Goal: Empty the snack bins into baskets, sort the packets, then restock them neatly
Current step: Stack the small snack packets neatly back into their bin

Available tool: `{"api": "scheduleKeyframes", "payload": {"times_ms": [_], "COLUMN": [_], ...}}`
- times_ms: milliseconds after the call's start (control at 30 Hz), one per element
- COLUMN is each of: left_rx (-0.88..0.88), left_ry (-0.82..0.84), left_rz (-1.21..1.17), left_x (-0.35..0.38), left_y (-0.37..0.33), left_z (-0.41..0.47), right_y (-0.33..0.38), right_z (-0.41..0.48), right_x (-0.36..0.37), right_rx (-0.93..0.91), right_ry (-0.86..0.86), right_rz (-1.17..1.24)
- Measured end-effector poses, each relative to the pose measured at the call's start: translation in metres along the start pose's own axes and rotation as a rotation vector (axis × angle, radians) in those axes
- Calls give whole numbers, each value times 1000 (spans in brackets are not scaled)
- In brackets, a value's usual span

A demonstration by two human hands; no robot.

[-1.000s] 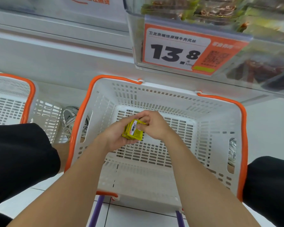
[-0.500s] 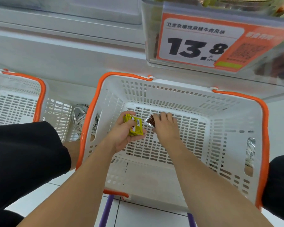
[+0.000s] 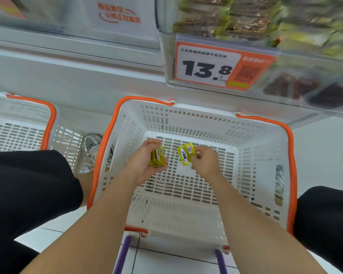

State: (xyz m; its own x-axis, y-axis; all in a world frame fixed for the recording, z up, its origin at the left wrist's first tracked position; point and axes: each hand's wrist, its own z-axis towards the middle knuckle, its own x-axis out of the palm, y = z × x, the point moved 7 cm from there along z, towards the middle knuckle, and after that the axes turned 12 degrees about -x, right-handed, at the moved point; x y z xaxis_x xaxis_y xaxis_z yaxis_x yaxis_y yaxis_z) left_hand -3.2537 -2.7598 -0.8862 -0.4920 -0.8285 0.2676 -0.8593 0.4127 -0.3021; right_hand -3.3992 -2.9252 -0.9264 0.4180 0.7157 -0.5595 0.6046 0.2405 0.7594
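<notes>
I'm sorting over the white basket (image 3: pixel 196 119). My left hand (image 3: pixel 145 167) curls round a stack of yellow packets (image 3: pixel 157 158), and my right hand (image 3: pixel 205 164) pinches a single yellow packet (image 3: pixel 185 154) at the stack's three o'clock, not touching it. Next, I judge, it wants laying squarely onto the stack.

Pale tiled floor (image 3: pixel 176 262), white shelving (image 3: pixel 67 76) (brightly lit)

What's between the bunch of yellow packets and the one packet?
Only the white basket's bare slotted floor, seen in the head view. The left hand holds the bunch, the right hand the single packet.
</notes>
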Motion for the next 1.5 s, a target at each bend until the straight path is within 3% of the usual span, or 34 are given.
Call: {"api": "scheduleKeyframes", "payload": {"times_ms": [133,233,400,500,567,633,800,933,1067,1200,1500], "left_rx": [38,112,212,224,215,231,373,540,739,843,781], "left_ry": [17,124,282,348,380,419,480,475,339,245,283], "left_rz": [46,65,139,326,464,566,719,801,770,728,691], "left_x": [16,41,81,96,106,118,158,189,210,229,267], "left_y": [-4,-11,-28,-39,-44,-46,-65,-91,-122,-145,-181], "left_z": [-18,-40,-92,-131,-158,-186,-256,-303,-331,-340,-324], "right_y": [46,86,144,186,215,243,288,324,342,351,342], "right_z": [-11,-24,-54,-75,-84,-97,-138,-153,-153,-135,-85], "right_x": [-27,-45,-65,-100,-129,-152,-194,-234,-277,-305,-330], "right_rx": [156,147,66,-164,-391,-516,-591,-796,-887,-918,-822], "right_ry": [4,66,322,423,367,299,251,45,-6,0,-74], "right_rz": [407,536,426,44,-367,-577,-426,-403,-241,-303,-277]}}
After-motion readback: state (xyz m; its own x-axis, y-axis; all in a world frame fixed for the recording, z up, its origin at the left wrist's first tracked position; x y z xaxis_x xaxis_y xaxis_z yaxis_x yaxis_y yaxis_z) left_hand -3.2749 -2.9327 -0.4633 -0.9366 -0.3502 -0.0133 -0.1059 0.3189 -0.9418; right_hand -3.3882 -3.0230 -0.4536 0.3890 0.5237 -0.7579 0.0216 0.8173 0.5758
